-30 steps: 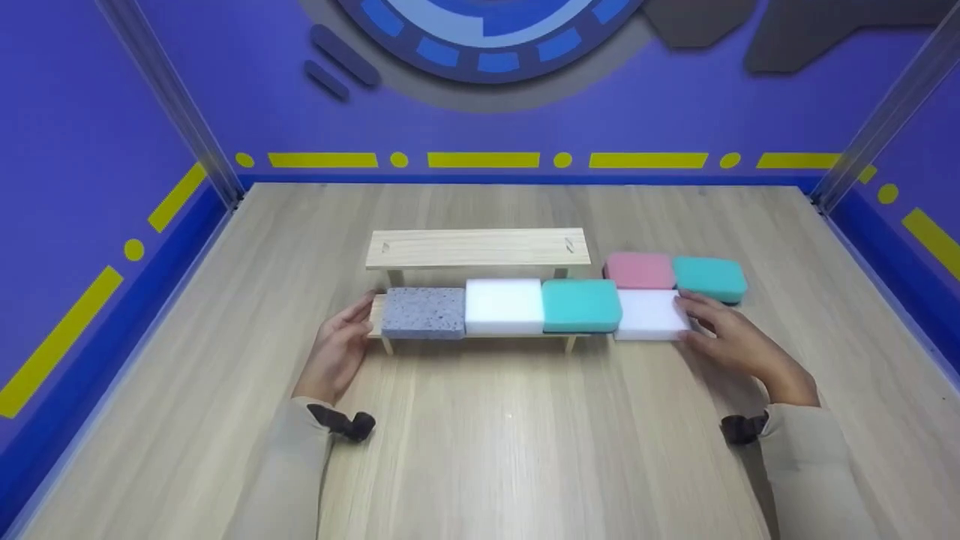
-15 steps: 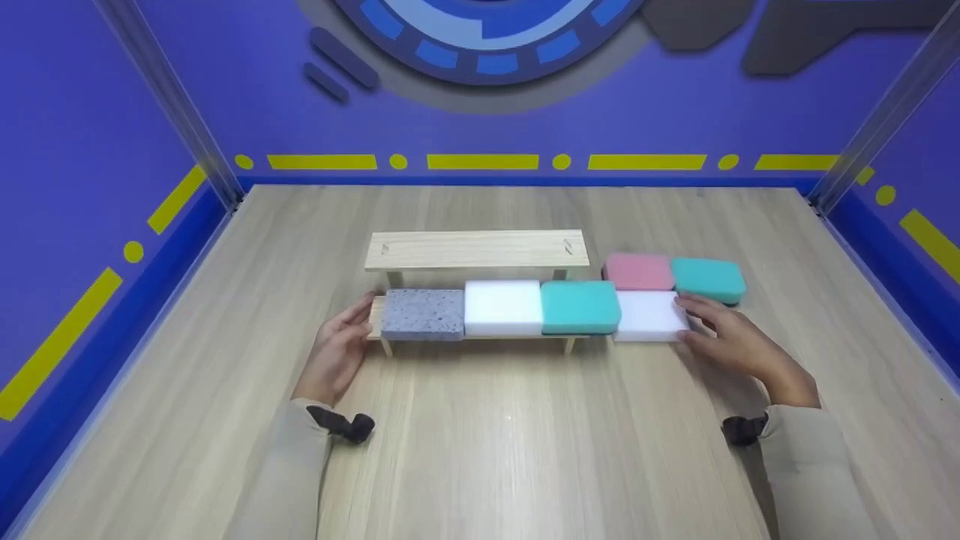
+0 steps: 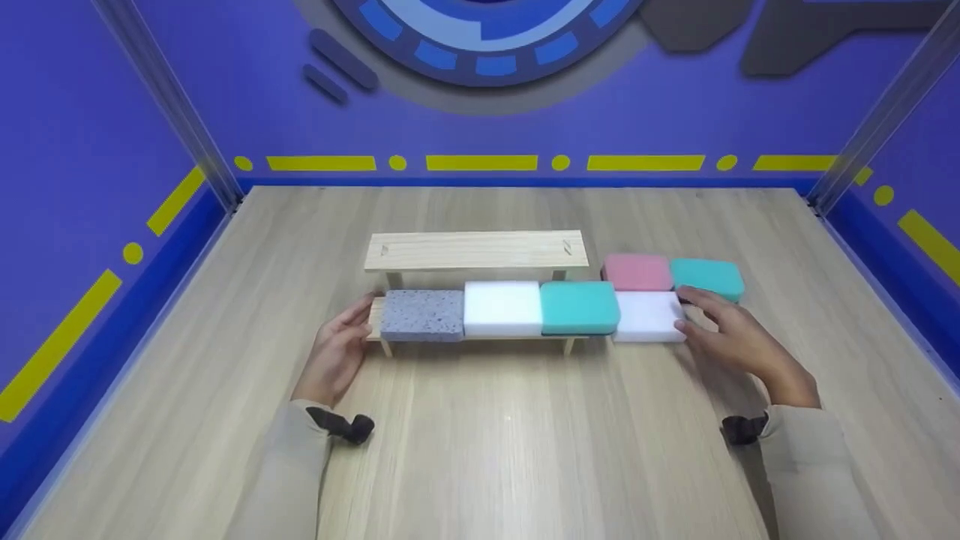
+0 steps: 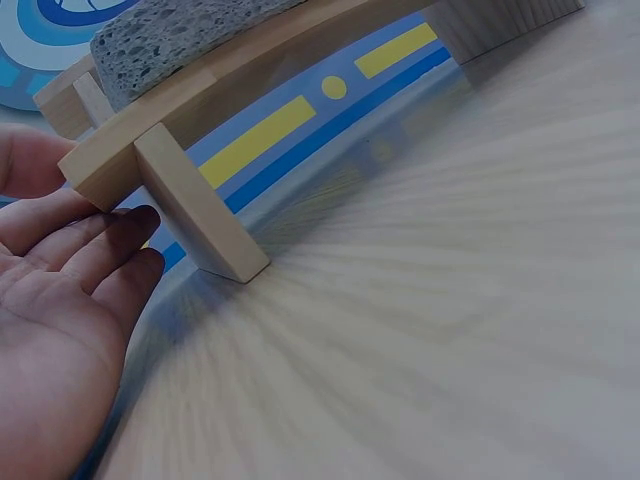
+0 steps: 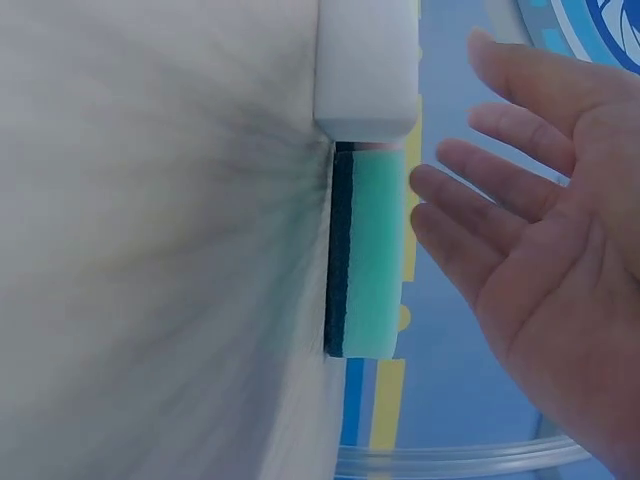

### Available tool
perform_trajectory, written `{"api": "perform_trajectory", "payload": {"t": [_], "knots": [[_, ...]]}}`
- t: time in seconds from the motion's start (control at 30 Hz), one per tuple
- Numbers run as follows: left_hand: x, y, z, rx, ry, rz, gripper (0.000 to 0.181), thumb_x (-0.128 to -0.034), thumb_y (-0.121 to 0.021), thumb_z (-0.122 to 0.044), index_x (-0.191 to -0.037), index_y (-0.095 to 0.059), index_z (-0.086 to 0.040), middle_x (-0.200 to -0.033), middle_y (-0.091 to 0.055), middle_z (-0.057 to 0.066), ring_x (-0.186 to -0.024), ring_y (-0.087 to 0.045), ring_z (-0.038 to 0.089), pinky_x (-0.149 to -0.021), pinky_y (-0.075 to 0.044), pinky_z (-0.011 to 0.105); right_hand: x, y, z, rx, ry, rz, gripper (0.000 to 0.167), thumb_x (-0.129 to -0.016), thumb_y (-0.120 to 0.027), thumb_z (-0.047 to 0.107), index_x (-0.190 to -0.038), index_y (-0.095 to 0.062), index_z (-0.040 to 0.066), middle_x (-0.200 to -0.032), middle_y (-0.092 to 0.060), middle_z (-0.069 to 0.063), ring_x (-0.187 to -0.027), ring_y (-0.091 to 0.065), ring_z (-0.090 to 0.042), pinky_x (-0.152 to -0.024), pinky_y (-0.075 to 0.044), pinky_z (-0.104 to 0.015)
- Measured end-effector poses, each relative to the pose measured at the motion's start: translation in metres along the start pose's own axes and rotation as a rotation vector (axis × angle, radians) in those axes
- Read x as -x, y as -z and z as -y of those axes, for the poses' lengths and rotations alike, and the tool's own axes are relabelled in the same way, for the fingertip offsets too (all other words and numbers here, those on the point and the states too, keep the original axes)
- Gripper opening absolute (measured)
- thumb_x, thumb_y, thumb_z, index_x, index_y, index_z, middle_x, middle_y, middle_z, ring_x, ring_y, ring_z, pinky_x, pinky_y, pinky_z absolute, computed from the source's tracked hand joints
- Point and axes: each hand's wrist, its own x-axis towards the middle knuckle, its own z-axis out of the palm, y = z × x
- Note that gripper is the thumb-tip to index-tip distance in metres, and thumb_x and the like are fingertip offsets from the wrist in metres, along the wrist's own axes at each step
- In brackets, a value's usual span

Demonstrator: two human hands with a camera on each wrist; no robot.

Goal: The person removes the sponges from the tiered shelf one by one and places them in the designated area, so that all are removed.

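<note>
My left hand point(image 3: 335, 356) pinches the left end of a low wooden shelf point(image 3: 376, 319); in the left wrist view the thumb and fingers point(image 4: 110, 245) are at the board's end, beside a leg. On that shelf lie a grey porous block point(image 3: 423, 316), a white sponge point(image 3: 502, 308) and a teal sponge point(image 3: 580, 307), side by side. A second white sponge point(image 3: 646, 316) lies on the table just right of the shelf. My right hand point(image 3: 735, 337) is beside its right edge, fingers spread and loosely bent; the right wrist view shows them apart from it.
Behind the front shelf stands a higher wooden shelf point(image 3: 477, 250); whether they are joined I cannot tell. A pink sponge point(image 3: 637, 271) and a dark-backed teal sponge point(image 3: 709, 279) lie at the back right on the table point(image 3: 480, 450). Blue walls point(image 3: 540, 127) enclose the far sides.
My right hand's fingers have spread and come off the white sponge on the table. The left hand and the shelf have stayed in place.
</note>
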Motion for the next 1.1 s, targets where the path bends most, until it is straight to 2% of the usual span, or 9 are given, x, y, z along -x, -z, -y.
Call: {"api": "perform_trajectory", "payload": {"t": [0.37,0.77,0.87,1.0,1.1], "knots": [[0.001,0.000,-0.001,-0.013,-0.005,0.017,0.062,-0.0849,-0.034,0.017,-0.145,-0.016,0.016,-0.158,-0.013,0.027,-0.148,-0.012,0.032,-0.123,-0.010,0.038,-0.004,-0.003,0.008,0.001,0.012,-0.099,0.064,-0.096,-0.056,0.032,-0.149,-0.032,0.006,-0.153,-0.031,-0.024,-0.139,-0.027,-0.049,-0.104,-0.029,-0.071],[-0.001,0.000,0.000,-0.024,0.016,0.022,0.061,-0.0869,-0.035,0.016,-0.145,-0.017,0.015,-0.158,-0.013,0.024,-0.148,-0.011,0.030,-0.123,-0.012,0.037,-0.002,-0.005,0.021,-0.005,0.070,-0.168,0.064,-0.092,-0.064,0.025,-0.148,-0.038,0.009,-0.150,-0.037,-0.021,-0.137,-0.033,-0.045,-0.103,-0.033,-0.069],[-0.001,0.000,0.000,-0.014,0.016,0.006,0.061,-0.0867,-0.036,0.016,-0.145,-0.019,0.014,-0.158,-0.016,0.024,-0.147,-0.016,0.031,-0.121,-0.021,0.034,-0.003,-0.005,0.025,-0.006,0.089,-0.172,0.064,-0.091,-0.065,0.024,-0.147,-0.039,0.009,-0.150,-0.037,-0.021,-0.137,-0.033,-0.045,-0.103,-0.033,-0.068],[0.000,-0.001,0.001,0.009,0.008,-0.013,0.060,-0.0859,-0.036,0.016,-0.144,-0.024,0.013,-0.156,-0.022,0.023,-0.145,-0.022,0.032,-0.110,-0.038,0.024,-0.005,-0.005,0.031,-0.001,0.101,-0.156,0.065,-0.090,-0.067,0.025,-0.147,-0.039,0.009,-0.151,-0.037,-0.021,-0.138,-0.032,-0.044,-0.104,-0.033,-0.068],[0.000,-0.001,0.001,0.011,0.003,-0.012,0.059,-0.0856,-0.035,0.017,-0.144,-0.024,0.014,-0.156,-0.023,0.024,-0.145,-0.023,0.032,-0.108,-0.040,0.023,-0.007,-0.005,0.035,0.011,0.104,-0.142,0.067,-0.089,-0.067,0.028,-0.147,-0.039,0.009,-0.151,-0.037,-0.020,-0.139,-0.032,-0.043,-0.104,-0.034,-0.067]]}}
